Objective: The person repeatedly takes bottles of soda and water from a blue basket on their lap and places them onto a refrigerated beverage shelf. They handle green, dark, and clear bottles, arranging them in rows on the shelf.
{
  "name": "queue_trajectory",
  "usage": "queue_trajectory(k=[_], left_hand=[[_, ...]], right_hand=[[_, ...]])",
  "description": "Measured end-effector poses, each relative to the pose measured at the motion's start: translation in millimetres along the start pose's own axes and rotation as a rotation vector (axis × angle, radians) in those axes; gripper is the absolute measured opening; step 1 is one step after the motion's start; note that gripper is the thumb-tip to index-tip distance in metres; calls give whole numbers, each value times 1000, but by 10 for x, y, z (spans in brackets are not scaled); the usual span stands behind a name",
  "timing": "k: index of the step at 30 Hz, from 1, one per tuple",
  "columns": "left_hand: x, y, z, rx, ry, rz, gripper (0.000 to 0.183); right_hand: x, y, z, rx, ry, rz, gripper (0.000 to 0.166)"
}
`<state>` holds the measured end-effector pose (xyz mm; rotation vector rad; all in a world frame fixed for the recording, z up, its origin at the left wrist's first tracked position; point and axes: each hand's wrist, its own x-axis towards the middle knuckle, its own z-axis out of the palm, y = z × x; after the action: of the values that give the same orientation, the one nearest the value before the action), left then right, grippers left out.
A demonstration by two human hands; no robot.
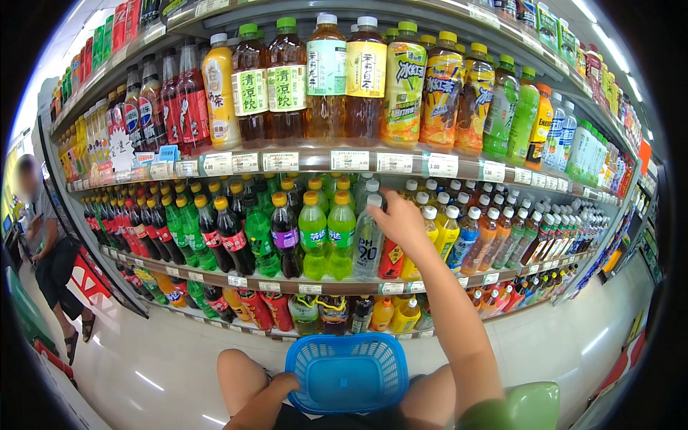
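My right hand reaches to the middle shelf, its fingers at the white cap of a clear plastic water bottle; whether they grip the cap is hard to tell. Left of that bottle stand light-green soda bottles with yellow caps. Just right of it, partly behind my wrist, is a bottle with a red label. My left hand is at the left rim of a blue plastic basket between my knees; its fingertips are hidden. No goods show inside the basket.
Bottled teas line the shelf above, behind a price-tag rail. More bottles stand on the lowest shelf. A person sits at the far left. A green stool seat is at the lower right on the tiled floor.
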<state>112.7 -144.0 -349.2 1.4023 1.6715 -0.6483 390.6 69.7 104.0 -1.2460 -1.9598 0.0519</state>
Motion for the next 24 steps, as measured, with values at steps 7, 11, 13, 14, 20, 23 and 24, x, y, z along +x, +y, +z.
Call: queue_trajectory(k=[7, 11, 13, 14, 20, 23, 24], left_hand=[[-642, 455, -756, -63, 697, 589, 78], [-1935, 1364, -1470, -595, 848, 947, 78], [-2276, 1665, -1705, -627, 979, 1034, 79], [-2419, 1735, -1809, -612, 1028, 1011, 81], [-2671, 2019, -1878, -326, 1555, 1048, 89], [-3020, 1967, -1573, -220, 1436, 1067, 86], [-3007, 1978, -1464, -265, 1353, 1072, 82]], right_hand=[[-171, -331, 212, -124, 22, -44, 35], [-691, -285, -91, -104, 10, -32, 31], [-885, -204, -96, -88, 35, -64, 31], [-948, -236, -78, -62, 19, -61, 31], [-1518, -432, -201, 21, 228, -341, 27], [-1830, -576, -424, 110, 263, -320, 26], [-1930, -557, -464, 112, 238, -282, 26]])
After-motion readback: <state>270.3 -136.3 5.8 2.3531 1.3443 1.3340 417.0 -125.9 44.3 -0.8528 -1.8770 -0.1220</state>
